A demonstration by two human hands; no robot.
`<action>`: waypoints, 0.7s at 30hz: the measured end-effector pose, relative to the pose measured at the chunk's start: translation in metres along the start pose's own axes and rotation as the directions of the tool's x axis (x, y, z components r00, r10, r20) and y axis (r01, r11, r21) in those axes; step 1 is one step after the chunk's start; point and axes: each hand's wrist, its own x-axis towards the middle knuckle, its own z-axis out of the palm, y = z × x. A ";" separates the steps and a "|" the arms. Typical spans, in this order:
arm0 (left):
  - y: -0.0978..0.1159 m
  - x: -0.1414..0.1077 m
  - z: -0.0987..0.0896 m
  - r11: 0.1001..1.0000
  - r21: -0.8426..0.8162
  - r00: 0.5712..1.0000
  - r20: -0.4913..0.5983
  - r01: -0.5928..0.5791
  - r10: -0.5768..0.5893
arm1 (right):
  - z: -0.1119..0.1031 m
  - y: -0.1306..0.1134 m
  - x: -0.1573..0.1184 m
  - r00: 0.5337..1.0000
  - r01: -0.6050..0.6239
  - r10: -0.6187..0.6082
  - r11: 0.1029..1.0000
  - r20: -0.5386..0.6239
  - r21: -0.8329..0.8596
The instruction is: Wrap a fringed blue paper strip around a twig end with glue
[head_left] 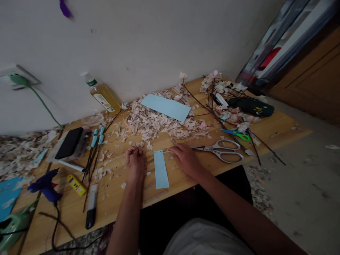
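One narrow, rectangular strip of matte light-blue paper (161, 171) lies flat near the front edge of a desk (114, 194) of smooth, grained wood, between the left hand (135, 156) and the right hand (185, 157). The hands are apart from each other; the left hand's fingers curl on the wood, and whether they close on anything cannot be told. The right hand's fingers meet one thin dark stick (166, 151) at the strip's top edge; how firmly they grip cannot be told. Behind, one wider light-blue sheet (166, 107) rests on a heap of dry, curled, pale flakes (148, 124). Scissors number two: large grey-handled scissors (214, 148) just beside the right hand, and small blue-and-green scissors (236, 132) farther right. Slender brown twigs bear papery blossoms (214, 75). At left are one clear bottle (105, 95) of yellowish liquid, slim blue-tipped stems (94, 141), one blue glue gun (47, 186) and one black-handled cutter (92, 205)
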 end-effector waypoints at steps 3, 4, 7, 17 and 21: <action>-0.001 0.003 -0.002 1.000 -0.008 1.000 -0.016 -0.014 0.014 | 0.000 0.000 0.001 1.000 -0.007 0.007 1.000 0.006 -0.006; -0.001 0.004 -0.002 1.000 -0.011 1.000 -0.024 -0.020 0.020 | -0.001 -0.001 0.001 1.000 -0.008 0.008 1.000 0.009 -0.009; -0.002 0.006 -0.002 0.999 -0.014 0.998 -0.047 -0.031 0.031 | -0.002 -0.001 0.001 1.000 -0.011 0.011 1.000 0.009 -0.017; 0.013 -0.007 0.006 0.999 -0.023 0.999 0.008 0.045 -0.044 | -0.003 -0.002 0.001 1.000 -0.012 0.012 1.000 0.000 -0.009; 0.019 -0.014 0.008 0.992 -0.045 0.989 0.096 0.116 -0.111 | -0.008 -0.004 0.000 0.995 0.017 -0.012 0.999 -0.104 0.051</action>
